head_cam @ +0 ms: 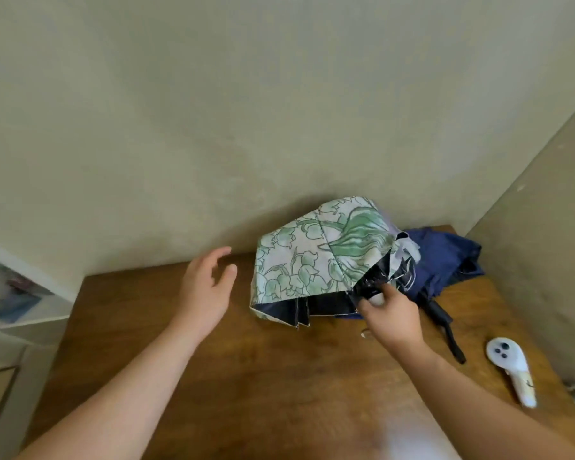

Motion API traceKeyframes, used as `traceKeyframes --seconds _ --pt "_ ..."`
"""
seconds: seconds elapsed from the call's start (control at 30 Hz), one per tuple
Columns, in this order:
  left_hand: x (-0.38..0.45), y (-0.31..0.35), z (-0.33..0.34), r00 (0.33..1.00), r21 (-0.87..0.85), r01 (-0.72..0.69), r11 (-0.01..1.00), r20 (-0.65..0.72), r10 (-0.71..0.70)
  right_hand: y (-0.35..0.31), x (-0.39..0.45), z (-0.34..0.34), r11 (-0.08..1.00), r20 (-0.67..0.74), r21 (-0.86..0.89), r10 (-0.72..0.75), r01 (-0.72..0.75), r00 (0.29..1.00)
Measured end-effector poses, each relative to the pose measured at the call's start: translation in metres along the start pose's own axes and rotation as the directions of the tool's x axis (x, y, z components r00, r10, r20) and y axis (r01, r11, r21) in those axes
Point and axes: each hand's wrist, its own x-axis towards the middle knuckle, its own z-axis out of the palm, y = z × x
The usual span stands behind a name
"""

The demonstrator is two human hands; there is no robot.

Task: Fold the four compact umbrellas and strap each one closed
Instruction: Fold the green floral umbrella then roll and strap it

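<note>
Presently the right hand (pixel 390 318) grips the floral umbrella (pixel 316 257) by its handle, canopy half-collapsed just beyond it, while the left hand (pixel 206 287) hovers open-fingered nearby, holding nothing.

Bare forearms, no sleeves, no rings

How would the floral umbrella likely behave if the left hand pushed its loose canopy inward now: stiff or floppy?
The floral umbrella would probably give easily: its fabric hangs in loose pleats. Ribs likely add some springy resistance, as the panels hold angular edges. Held only near the handle by the right hand, it may swing or twist; the left hand is open, apart from it.
</note>
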Motion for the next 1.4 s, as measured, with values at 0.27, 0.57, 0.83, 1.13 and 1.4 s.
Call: traceKeyframes --seconds 0.27,0.57,0.83,1.13,1.4 --pt "-0.011 0.002 -0.100 0.988 -0.202 0.012 0.979 0.154 0.020 -0.096 -0.085 0.014 0.914 -0.006 -0.189 -0.367 0.359 0.930" --pt "-0.044 -0.030 -0.188 0.908 -0.542 0.384 0.747 0.370 -0.197 -0.190 -0.141 0.025 0.829 0.048 -0.150 -0.538 0.539 0.842" --pt "-0.063 -0.057 -0.227 0.906 -0.738 0.420 0.528 0.377 -0.194 -0.201 -0.130 0.044 0.965 0.186 0.109 -0.257 0.240 0.948" --pt "-0.074 -0.028 -0.220 0.886 -0.841 0.430 0.327 0.463 0.025 -0.154 -0.122 0.077 0.859 0.287 -0.323 -0.309 0.396 0.906" --pt "-0.074 -0.059 -0.204 0.987 -0.631 0.154 0.761 0.066 -0.145 -0.112 -0.133 0.090 0.983 0.476 0.122 0.065 -0.139 0.877"
